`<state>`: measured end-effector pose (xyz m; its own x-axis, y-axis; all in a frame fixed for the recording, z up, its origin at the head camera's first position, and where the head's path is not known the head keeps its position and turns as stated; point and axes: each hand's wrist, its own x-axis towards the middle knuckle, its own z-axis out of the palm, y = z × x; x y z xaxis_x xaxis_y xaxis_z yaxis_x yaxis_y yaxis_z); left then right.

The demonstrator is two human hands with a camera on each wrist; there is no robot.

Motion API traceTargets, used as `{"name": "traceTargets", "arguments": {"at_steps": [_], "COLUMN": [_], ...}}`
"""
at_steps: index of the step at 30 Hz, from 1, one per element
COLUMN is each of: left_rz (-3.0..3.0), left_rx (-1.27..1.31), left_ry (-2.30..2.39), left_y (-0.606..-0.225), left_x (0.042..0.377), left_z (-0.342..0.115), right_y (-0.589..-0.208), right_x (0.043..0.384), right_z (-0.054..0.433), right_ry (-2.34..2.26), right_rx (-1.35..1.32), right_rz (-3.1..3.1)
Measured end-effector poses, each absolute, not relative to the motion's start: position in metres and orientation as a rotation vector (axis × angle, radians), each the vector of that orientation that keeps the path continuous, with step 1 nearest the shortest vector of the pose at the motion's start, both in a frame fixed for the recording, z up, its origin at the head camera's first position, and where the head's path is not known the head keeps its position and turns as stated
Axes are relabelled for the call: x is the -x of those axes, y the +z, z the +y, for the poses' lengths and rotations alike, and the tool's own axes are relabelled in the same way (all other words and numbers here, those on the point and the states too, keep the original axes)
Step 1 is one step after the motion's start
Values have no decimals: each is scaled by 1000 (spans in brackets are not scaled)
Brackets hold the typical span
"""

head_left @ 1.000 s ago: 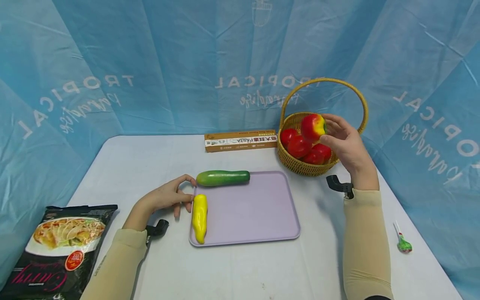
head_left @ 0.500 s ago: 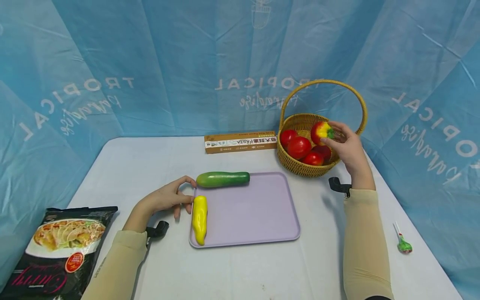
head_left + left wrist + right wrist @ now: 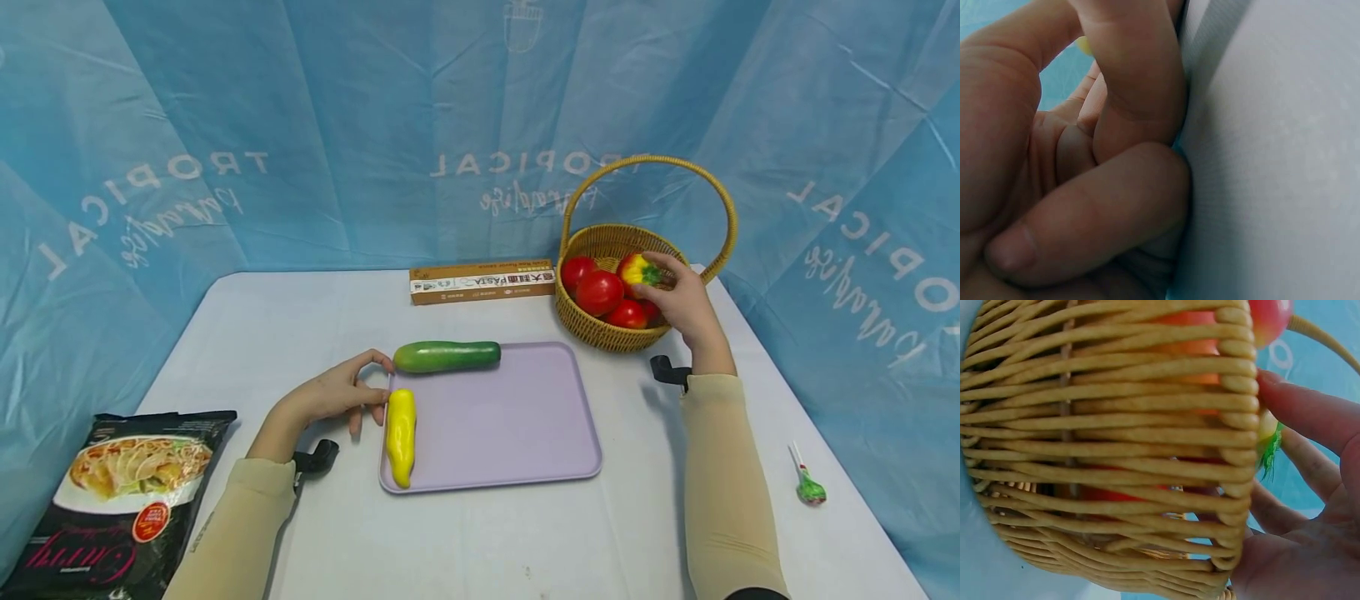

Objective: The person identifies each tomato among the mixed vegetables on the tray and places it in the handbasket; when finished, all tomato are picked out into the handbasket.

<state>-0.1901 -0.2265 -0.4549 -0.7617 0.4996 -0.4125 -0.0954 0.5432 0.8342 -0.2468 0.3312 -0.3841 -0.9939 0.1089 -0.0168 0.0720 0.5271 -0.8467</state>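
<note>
My right hand is inside the far-right basket's rim, its thumb and fingers around a red-and-yellow fruit with a green top. The wicker basket holds several red fruits, such as this smooth one. In the right wrist view the basket's weave hides most of the held fruit; its green top shows. My left hand rests at the left edge of a lilac tray, fingers loosely bent, fingertips by its rim. On the tray lie a green cucumber-like vegetable and a yellow pepper.
A brown pasta box lies at the back, left of the basket. A black noodle packet lies at the front left, a green lollipop near the right edge. The tall basket handle arches over the fruit. Blue cloth hangs behind.
My right hand has lowered the red-and-yellow fruit from above the basket down among the other fruits, tilting its green top more into view. My left hand has stayed put.
</note>
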Motion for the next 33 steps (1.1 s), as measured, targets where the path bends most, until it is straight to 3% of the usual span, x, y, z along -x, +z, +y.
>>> {"name": "traceTargets", "arguments": {"at_steps": [18, 33], "left_rz": [2150, 2161], "left_rx": [-339, -330], "left_ry": [1220, 1214], "left_y": [-458, -456], "left_x": [188, 189], "left_z": [-229, -227], "right_y": [-392, -371], "right_x": [250, 238], "right_z": [328, 329], "right_ry": [1452, 1348], "right_rx": [128, 30], "right_rz": [-2750, -2715]}}
